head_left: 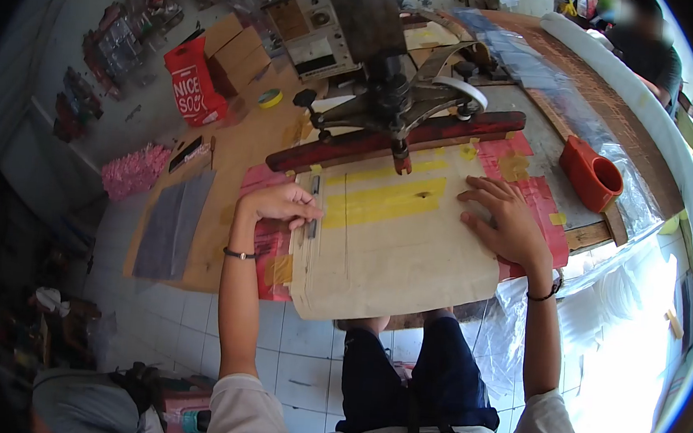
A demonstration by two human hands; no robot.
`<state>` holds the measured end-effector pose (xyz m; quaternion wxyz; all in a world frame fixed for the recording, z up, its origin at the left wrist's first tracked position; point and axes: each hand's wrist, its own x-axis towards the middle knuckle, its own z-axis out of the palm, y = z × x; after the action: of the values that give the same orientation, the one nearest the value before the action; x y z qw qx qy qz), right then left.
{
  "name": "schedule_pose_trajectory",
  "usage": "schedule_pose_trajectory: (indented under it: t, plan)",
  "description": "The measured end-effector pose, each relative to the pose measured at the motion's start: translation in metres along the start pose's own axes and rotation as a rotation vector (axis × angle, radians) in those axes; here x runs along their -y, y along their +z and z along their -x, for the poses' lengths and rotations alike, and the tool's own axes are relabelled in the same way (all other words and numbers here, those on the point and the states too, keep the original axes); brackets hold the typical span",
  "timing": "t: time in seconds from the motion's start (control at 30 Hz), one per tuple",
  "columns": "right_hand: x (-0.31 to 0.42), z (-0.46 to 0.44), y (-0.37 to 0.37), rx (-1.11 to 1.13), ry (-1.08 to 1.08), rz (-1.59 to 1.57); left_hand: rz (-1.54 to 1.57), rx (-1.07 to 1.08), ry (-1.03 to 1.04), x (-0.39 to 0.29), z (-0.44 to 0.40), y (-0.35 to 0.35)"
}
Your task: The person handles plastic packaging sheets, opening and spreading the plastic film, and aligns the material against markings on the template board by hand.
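Note:
A beige sheet (407, 270) with yellow tape strips (388, 202) lies on the work table beneath the press head. Along its left side runs a narrow metal strip (312, 230). My left hand (281, 203) is closed, thumb and fingers pinched together at this strip; whatever is between the fingertips is too small to make out. On the sheet's right side my right hand (507, 219) rests flat with fingers spread. Red sheeting (555, 204) fixed with tape shows at both sides of the beige sheet. Just behind it is the machine's dark red bar (442, 134).
The press's black column (370, 23) rises above the sheet. At right sits a red tape dispenser (592, 175). On the left are a yellow tape roll (270, 98), a red bag (197, 83), a dark phone (186, 153) and grey-blue sheets (170, 231). Another person (644, 49) is at the far right.

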<state>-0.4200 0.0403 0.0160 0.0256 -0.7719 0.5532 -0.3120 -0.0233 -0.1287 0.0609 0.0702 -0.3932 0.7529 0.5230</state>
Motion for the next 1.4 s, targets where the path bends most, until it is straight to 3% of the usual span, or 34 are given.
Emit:
schedule_pose_trajectory:
  t: [0.43,0.87,0.97,1.17,1.4]
  plan:
    - [0.013,-0.002,-0.004,0.157,-0.003,0.139,0.092,0.031,0.120,0.014,-0.007,0.004]
    - [0.010,-0.004,0.000,0.173,0.017,0.169,-0.097,-0.010,0.133,-0.006,0.001,0.009]
    - [0.011,-0.026,-0.011,0.363,0.080,0.137,-0.108,-0.008,0.107,0.003,-0.005,0.008]
    - [0.006,-0.056,0.024,0.212,-0.052,0.154,-0.080,-0.014,0.102,-0.001,-0.004,0.008]
    - [0.003,-0.053,0.031,0.230,-0.003,0.167,-0.097,-0.012,0.031,-0.008,0.001,0.008]
